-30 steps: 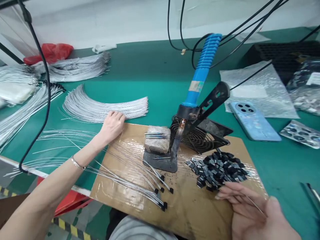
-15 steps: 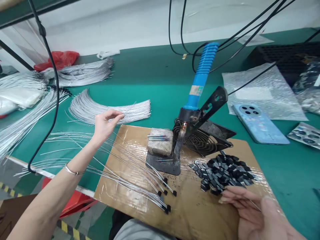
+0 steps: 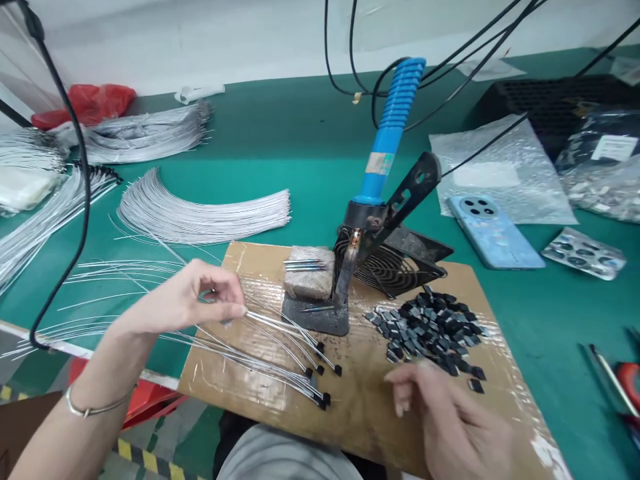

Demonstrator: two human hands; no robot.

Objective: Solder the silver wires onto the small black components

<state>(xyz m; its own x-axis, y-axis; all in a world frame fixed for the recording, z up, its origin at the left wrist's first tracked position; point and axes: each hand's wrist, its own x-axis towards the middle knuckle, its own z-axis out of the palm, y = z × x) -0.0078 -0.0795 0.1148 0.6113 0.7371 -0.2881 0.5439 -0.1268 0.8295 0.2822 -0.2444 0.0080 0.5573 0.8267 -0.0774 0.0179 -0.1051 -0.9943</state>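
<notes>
The left hand (image 3: 177,303) pinches white wires (image 3: 273,322) slanting rightward toward the wearer, while the black pieces (image 3: 430,327) lie just beyond the nearer right hand (image 3: 457,420) (curled, though whether closed on anything I cannot tell).

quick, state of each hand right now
Left hand: closed, fingers pinching thin white wire.
Right hand: fingers loosely curled; whether it holds anything can't be told.

Brown cardboard (image 3: 380,427) has a glossy, creased film. The handle (image 3: 393,127) at 12 o'clock is smooth blue plastic; the block (image 3: 311,283) below is rough and matt. The bracelet (image 3: 97,408) is shiny metal.
</notes>
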